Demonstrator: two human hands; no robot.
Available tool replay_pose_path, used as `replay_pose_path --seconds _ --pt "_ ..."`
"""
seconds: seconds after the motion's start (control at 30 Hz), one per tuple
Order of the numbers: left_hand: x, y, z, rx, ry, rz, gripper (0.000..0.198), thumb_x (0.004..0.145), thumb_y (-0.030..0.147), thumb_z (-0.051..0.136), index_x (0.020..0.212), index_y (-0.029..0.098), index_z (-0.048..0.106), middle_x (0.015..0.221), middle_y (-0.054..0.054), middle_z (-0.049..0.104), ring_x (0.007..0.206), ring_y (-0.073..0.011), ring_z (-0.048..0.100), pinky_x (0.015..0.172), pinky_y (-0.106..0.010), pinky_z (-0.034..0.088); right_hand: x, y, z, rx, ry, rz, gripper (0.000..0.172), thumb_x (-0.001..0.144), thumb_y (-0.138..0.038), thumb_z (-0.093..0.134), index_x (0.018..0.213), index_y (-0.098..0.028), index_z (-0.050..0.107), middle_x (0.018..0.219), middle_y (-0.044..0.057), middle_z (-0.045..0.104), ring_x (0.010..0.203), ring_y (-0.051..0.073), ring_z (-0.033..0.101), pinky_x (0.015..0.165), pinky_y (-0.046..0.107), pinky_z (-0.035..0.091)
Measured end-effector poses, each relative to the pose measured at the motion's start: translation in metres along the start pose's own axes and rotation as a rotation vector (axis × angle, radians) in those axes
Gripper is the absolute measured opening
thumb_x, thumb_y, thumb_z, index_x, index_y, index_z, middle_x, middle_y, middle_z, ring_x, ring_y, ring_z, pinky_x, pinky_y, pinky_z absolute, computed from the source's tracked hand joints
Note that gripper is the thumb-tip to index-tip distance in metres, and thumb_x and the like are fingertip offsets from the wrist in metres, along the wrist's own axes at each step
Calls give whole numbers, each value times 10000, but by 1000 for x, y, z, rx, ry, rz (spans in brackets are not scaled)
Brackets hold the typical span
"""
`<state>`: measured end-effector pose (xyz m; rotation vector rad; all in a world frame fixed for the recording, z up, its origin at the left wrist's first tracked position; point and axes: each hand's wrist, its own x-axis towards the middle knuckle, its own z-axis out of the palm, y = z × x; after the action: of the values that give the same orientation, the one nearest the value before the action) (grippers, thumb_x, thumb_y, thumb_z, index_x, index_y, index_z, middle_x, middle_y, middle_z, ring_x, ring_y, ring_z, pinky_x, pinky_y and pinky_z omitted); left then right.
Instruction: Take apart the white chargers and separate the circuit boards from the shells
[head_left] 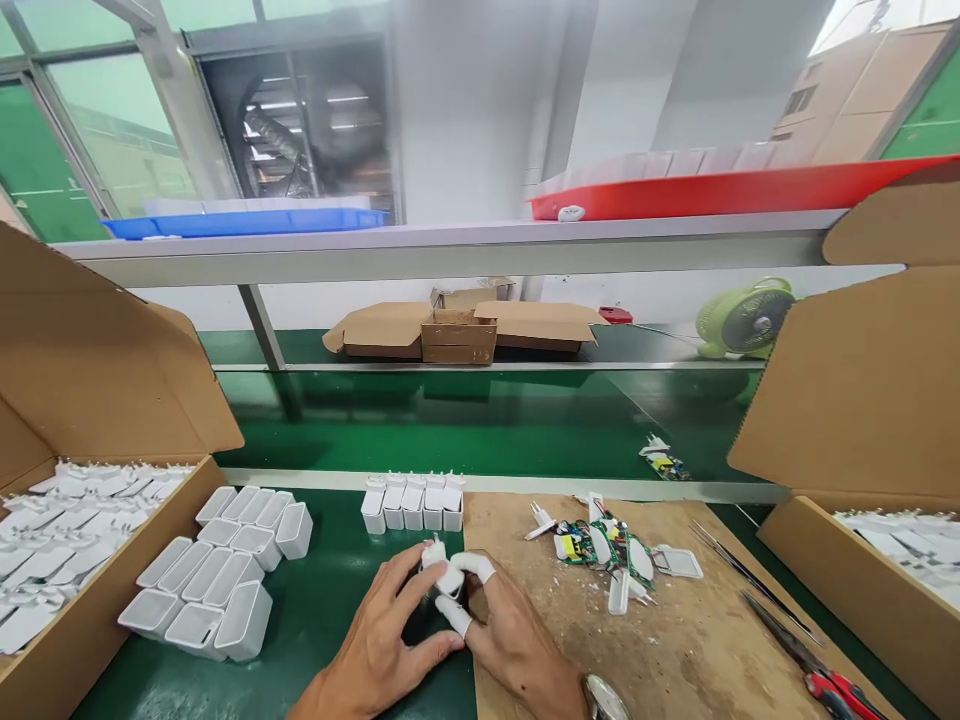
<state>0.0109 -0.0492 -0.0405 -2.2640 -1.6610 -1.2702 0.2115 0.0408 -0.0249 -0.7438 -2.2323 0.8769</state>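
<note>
Both hands meet over the edge between the green bench and a brown board. My left hand pinches a small white plastic plug housing with its fingertips. From the other side my right hand closes on the same housing; white covers wrap its thumb and a finger. Fingers hide much of the piece. Just beyond stands a row of several white housings with plug pins. To the left sit several open white plastic cases in rows. Right of my hands lies a pile of circuit boards with white plug parts.
Tweezers and a tool with red and black handles lie on the brown board. Cardboard boxes of white parts stand left and right. A loose circuit board lies beyond. Overhead runs a shelf with trays.
</note>
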Motion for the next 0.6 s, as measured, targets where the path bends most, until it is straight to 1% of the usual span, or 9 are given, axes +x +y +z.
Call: replay_pose_path --seconds 0.07,0.13,0.2,0.27,0.4,0.5,0.6 --pt "0 1 -1 18 -14 65 583 1005 370 746 1544 252 557 1521 -204 615 1364 -359 657 1093 -505 622 -1 2 3 -16 17 45 337 971 -230 629 1306 -240 595 1123 66 717 1028 268 702 951 429 582" --pt "1 3 -1 54 -27 117 606 1036 286 687 1608 242 489 1529 -216 604 1390 -356 638 1097 -507 620 -1 2 5 -9 3 54 368 966 -257 667 1324 -240 586 1125 64 718 1023 269 702 939 423 584" --pt "0 5 1 97 -23 140 649 1042 195 633 1655 236 422 1514 -223 611 1397 -347 636 1094 -489 624 0 1 6 -1 -16 43 353 974 -271 678 1315 -245 591 1128 60 708 1013 262 694 925 413 580" --pt "-2 4 6 131 -5 135 657 1034 144 596 1659 241 419 1501 -220 619 1378 -338 654 1081 -457 633 0 -2 5 -1 -13 29 338 968 -251 683 1296 -247 599 1133 59 699 1014 262 685 922 410 569" --pt "-11 0 15 157 11 83 601 1034 180 602 1620 211 467 1555 -216 581 1382 -331 662 1092 -395 625 0 -7 2 15 -26 58 332 932 -200 730 1241 -240 616 1090 44 679 994 254 664 905 387 541" --pt "-15 -4 18 176 20 77 602 1039 199 614 1618 185 451 1593 -230 546 1413 -334 640 1110 -382 613 0 -6 2 27 -26 59 289 901 -149 735 1152 -227 617 1043 27 656 948 232 641 866 360 521" --pt "-15 -4 17 243 19 100 594 1034 174 582 1615 213 465 1532 -224 604 1349 -340 689 1010 -376 666 1 -3 4 44 -16 37 284 881 -135 726 1128 -229 620 1036 17 646 921 216 627 843 346 507"
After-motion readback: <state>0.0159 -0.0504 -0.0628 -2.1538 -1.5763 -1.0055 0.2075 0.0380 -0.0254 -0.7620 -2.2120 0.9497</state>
